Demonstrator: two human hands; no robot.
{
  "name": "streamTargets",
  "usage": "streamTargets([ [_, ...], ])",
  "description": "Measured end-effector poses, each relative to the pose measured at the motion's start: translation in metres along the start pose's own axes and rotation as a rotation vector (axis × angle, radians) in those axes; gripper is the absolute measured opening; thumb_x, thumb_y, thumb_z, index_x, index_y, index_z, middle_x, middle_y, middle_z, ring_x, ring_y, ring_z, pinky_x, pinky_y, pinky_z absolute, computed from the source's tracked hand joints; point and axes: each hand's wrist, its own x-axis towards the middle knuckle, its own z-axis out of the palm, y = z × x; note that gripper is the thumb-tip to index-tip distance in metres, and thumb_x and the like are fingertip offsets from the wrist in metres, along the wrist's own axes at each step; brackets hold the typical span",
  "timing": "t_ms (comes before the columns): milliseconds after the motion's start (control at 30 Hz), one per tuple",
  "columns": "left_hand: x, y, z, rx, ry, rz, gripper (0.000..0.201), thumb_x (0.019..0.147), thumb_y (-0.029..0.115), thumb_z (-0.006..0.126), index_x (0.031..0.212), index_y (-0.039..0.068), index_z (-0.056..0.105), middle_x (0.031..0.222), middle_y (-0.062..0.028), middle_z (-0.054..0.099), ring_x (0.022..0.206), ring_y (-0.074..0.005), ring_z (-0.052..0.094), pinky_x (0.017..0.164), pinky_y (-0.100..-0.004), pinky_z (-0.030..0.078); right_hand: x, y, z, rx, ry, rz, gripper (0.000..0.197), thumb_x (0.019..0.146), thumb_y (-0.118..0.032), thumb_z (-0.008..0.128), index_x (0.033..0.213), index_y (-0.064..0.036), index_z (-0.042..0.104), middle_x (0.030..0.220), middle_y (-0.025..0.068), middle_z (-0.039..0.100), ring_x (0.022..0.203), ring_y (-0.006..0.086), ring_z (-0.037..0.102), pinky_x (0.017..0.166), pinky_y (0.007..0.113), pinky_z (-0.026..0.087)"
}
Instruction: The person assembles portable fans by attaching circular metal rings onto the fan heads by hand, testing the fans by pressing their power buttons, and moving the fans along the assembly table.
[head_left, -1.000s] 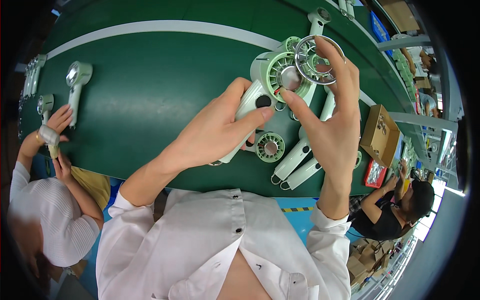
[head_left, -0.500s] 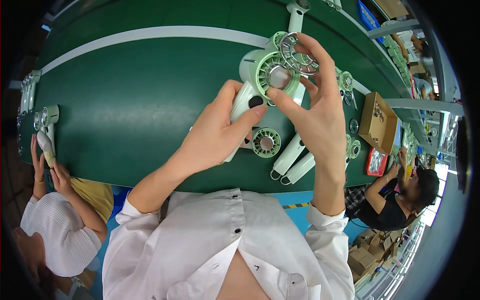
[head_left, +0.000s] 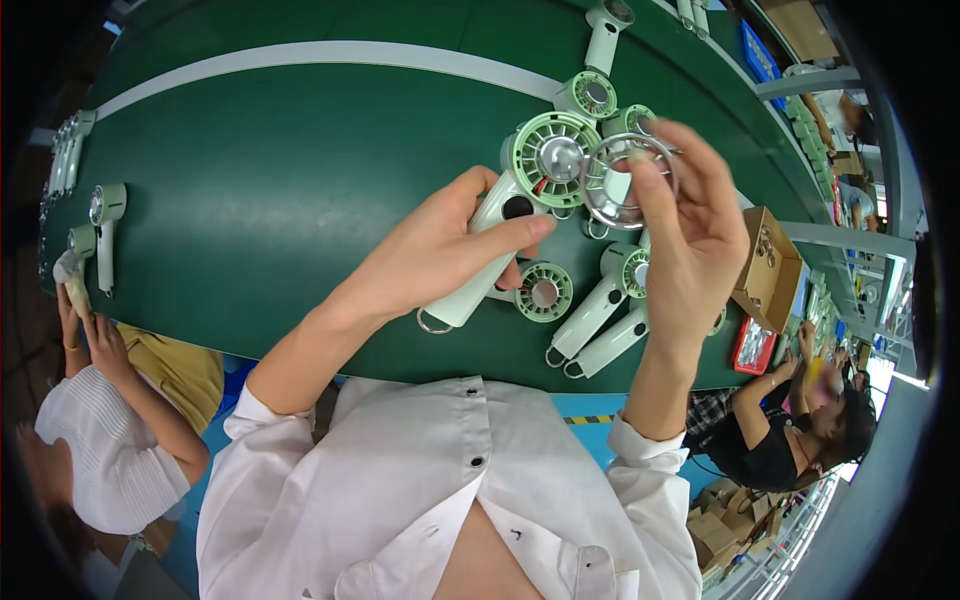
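Observation:
My left hand (head_left: 455,240) is wrapped round the white handle of a handheld fan (head_left: 462,292), thumb beside its dark oval button. The pale green fan head faces up, with its blades and round silver centre uncovered. Just right of that head, my right hand (head_left: 700,205) pinches a silver ring-shaped grille (head_left: 602,200) between thumb and fingers. The grille is tilted and looks close to the head's rim; whether they touch I cannot tell. Under and beside my hands lie more fans, among them one with a green head (head_left: 544,292) and another with a white handle (head_left: 588,318).
A cardboard box (head_left: 748,290) with metal rings and a red tray (head_left: 752,345) stand on the right of the green table (head_left: 270,180). More fans lie beyond my hands and at far left. A person (head_left: 120,440) works at left, another (head_left: 790,430) at right.
My right hand has moved right and lower with the grille, away from the fan head, and its thumb has left the rim. The held fan has turned slightly, its head facing up more.

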Motion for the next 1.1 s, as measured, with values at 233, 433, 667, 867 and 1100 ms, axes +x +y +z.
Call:
streamTargets([
  [233, 0.002, 0.006, 0.007, 0.114, -0.011, 0.007, 0.052, 0.091, 0.037, 0.075, 0.111, -0.004, 0.052, 0.080, -0.0064, 0.064, 0.061, -0.0093, 0.061, 0.053, -0.0255, 0.050, 0.005, 0.014, 0.000, -0.110, -0.115, -0.051, 0.024, 0.089, 0.001, 0.072, 0.112, 0.0027, 0.069, 0.096, 0.0069, 0.072, 0.083, 0.0103, 0.064, 0.076, 0.023, 0.050],
  [433, 0.000, 0.005, 0.007, 0.158, -0.026, 0.017, 0.055, 0.090, 0.041, 0.075, 0.110, -0.005, 0.052, 0.079, -0.0064, 0.064, 0.060, -0.0094, 0.061, 0.052, -0.0247, 0.049, 0.007, 0.010, 0.004, -0.210, -0.101, -0.078, 0.022, 0.086, -0.002, 0.076, 0.107, -0.0013, 0.072, 0.092, 0.0057, 0.071, 0.083, 0.0123, 0.062, 0.077, 0.025, 0.049],
  [667, -0.007, 0.005, 0.009, 0.206, -0.009, 0.079, 0.058, 0.093, 0.048, 0.070, 0.110, -0.004, 0.053, 0.078, -0.0066, 0.065, 0.059, -0.0107, 0.061, 0.051, -0.0260, 0.048, 0.011, 0.009, -0.001, -0.462, -0.245, -0.296, 0.022, 0.084, 0.005, 0.074, 0.105, 0.0020, 0.070, 0.109, 0.0091, 0.064, 0.098, 0.0152, 0.060, 0.087, 0.026, 0.047],
  [867, -0.012, 0.005, 0.007, 0.292, 0.024, 0.153, 0.057, 0.097, 0.051, 0.062, 0.109, -0.004, 0.053, 0.077, -0.0086, 0.066, 0.059, -0.0137, 0.061, 0.052, -0.0284, 0.048, 0.015, 0.012, 0.002, -0.239, -0.275, -0.148, 0.024, 0.081, -0.003, 0.078, 0.104, -0.0026, 0.070, 0.125, 0.0119, 0.060, 0.113, 0.0222, 0.060, 0.092, 0.034, 0.050],
  [1100, -0.013, 0.012, 0.000, 0.252, 0.013, 0.158, 0.057, 0.097, 0.050, 0.064, 0.107, -0.004, 0.054, 0.077, -0.0085, 0.064, 0.064, -0.0137, 0.063, 0.056, -0.0283, 0.051, 0.012, 0.012, 0.010, 0.033, -0.310, -0.053, 0.024, 0.085, 0.003, 0.075, 0.107, -0.0005, 0.067, 0.129, 0.0145, 0.060, 0.115, 0.0227, 0.062, 0.100, 0.034, 0.050],
])
